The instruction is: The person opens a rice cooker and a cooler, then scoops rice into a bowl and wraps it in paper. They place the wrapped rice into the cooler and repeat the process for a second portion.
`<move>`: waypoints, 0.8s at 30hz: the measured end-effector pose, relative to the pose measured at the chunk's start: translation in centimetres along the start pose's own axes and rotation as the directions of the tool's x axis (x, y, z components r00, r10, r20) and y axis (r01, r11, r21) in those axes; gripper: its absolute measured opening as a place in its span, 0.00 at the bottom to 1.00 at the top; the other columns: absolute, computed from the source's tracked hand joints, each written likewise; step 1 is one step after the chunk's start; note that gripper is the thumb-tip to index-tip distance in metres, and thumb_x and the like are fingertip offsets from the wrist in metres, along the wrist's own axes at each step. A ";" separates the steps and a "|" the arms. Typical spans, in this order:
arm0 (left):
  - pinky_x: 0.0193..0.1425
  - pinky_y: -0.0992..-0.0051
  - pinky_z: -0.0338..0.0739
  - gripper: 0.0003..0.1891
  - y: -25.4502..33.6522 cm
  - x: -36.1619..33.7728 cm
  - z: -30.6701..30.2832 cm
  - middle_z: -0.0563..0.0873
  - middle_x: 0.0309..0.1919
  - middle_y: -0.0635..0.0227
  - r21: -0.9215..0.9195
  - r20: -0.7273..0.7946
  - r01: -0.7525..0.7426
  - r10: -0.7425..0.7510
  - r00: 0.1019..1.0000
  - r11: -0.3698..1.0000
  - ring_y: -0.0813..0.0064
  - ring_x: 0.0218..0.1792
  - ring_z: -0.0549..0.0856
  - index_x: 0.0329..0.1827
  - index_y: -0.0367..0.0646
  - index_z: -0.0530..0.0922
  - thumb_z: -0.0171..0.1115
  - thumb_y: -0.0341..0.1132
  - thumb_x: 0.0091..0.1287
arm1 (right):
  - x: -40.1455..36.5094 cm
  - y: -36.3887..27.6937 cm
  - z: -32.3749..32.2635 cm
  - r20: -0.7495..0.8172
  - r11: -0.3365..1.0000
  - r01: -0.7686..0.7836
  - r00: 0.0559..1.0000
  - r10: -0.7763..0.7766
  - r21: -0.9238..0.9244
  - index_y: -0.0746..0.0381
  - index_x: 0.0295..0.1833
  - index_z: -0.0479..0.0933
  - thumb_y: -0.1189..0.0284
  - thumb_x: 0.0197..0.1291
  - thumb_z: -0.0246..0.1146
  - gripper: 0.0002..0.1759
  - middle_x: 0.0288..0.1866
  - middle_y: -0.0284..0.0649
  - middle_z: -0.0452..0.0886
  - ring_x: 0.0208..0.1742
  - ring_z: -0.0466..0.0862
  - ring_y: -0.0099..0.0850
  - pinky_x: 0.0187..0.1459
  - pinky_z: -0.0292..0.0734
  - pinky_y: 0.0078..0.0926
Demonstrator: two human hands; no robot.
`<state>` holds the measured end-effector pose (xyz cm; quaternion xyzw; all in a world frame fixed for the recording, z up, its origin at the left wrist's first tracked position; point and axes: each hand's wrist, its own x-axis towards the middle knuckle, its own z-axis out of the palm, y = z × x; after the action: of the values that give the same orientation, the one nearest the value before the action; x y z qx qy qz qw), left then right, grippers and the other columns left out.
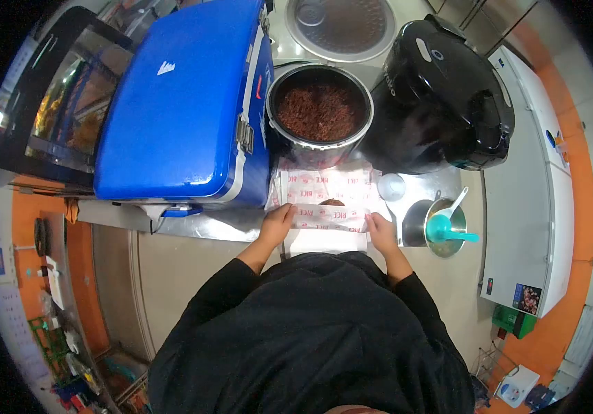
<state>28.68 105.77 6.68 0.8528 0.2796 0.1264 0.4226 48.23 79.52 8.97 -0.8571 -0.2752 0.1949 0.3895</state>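
Note:
A sheet of white wrapping paper with red print lies on the metal counter in front of me. Its near edge is folded up and away from me, partly covering a small mound of dark brown rice. My left hand is closed on the paper's left corner, and at the right corner my right hand pinches the same edge. Just beyond the paper stands a round pot holding reddish-brown cooked rice. A whitish cup with a handle lies to the right of the paper.
On the left stands a large blue cooler box; a black rice cooker is at the back right. Near the right front, a metal pot holds a teal ladle and a white spoon. A round metal lid lies behind.

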 end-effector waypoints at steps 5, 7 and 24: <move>0.51 0.57 0.76 0.11 1.5 1.4 -0.5 0.84 0.37 0.50 0.200 0.157 0.175 -0.207 0.966 0.964 0.48 0.42 0.83 0.45 0.37 0.79 0.57 0.37 0.72 | 0.7 0.1 0.1 0.039 1.000 -0.018 0.999 0.019 -0.024 0.66 0.34 0.76 0.62 0.71 0.59 0.18 0.25 0.51 0.78 0.25 0.77 0.41 0.31 0.69 0.38; 0.57 0.57 0.74 0.12 2.1 0.6 0.7 0.83 0.45 0.52 0.216 -0.139 0.009 0.021 0.990 0.976 0.49 0.49 0.81 0.50 0.39 0.78 0.59 0.36 0.69 | 0.8 0.6 0.3 0.048 1.000 -0.008 0.999 0.008 0.015 0.66 0.34 0.76 0.62 0.71 0.59 0.18 0.25 0.50 0.78 0.25 0.77 0.41 0.31 0.70 0.38; 0.76 0.57 0.61 0.30 6.3 -0.7 3.0 0.73 0.69 0.67 0.281 0.443 -0.708 0.566 0.695 0.648 0.67 0.71 0.70 0.70 0.45 0.71 0.63 0.41 0.64 | 13.1 -1.0 2.3 -0.220 0.918 0.280 0.912 -0.346 -0.282 0.65 0.54 0.74 0.70 0.55 0.70 0.23 0.46 0.48 0.82 0.48 0.82 0.49 0.51 0.75 0.46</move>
<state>31.84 100.36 9.80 0.9754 -0.0937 0.0657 0.1886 56.80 89.48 6.77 -0.8608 -0.3773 -0.0221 0.3408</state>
